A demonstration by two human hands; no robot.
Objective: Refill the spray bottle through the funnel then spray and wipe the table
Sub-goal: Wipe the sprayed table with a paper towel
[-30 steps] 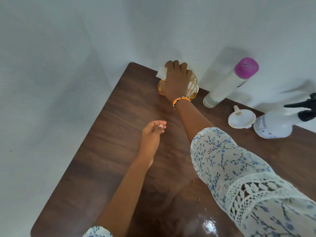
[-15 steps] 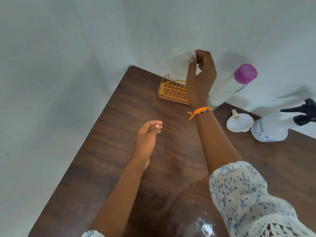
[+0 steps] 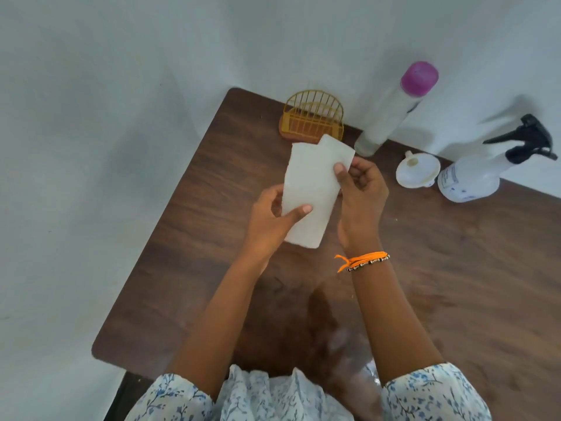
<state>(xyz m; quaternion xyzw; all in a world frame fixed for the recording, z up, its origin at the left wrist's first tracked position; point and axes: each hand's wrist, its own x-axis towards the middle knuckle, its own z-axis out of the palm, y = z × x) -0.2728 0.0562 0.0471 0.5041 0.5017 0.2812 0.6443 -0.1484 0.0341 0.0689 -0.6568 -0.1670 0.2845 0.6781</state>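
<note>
A folded white paper napkin [image 3: 312, 189] is held above the brown wooden table [image 3: 455, 268] by both hands. My left hand [image 3: 273, 220] pinches its lower left edge, thumb on top. My right hand [image 3: 361, 192] pinches its upper right edge. The white spray bottle [image 3: 473, 177] with a black trigger head stands at the back right, against the wall. A white funnel [image 3: 417, 174] rests on the table just left of it. A tall clear bottle [image 3: 391, 107] with a pink cap stands behind the funnel.
A yellow wire napkin holder [image 3: 312, 120] stands at the table's back edge near the wall corner. A wet, shiny patch [image 3: 343, 344] lies on the table close to my body. The table's left edge runs diagonally beside the white wall.
My right hand drew the napkin out of the yellow holder and brought it toward me. My left hand rose and took hold of the napkin's lower edge.
</note>
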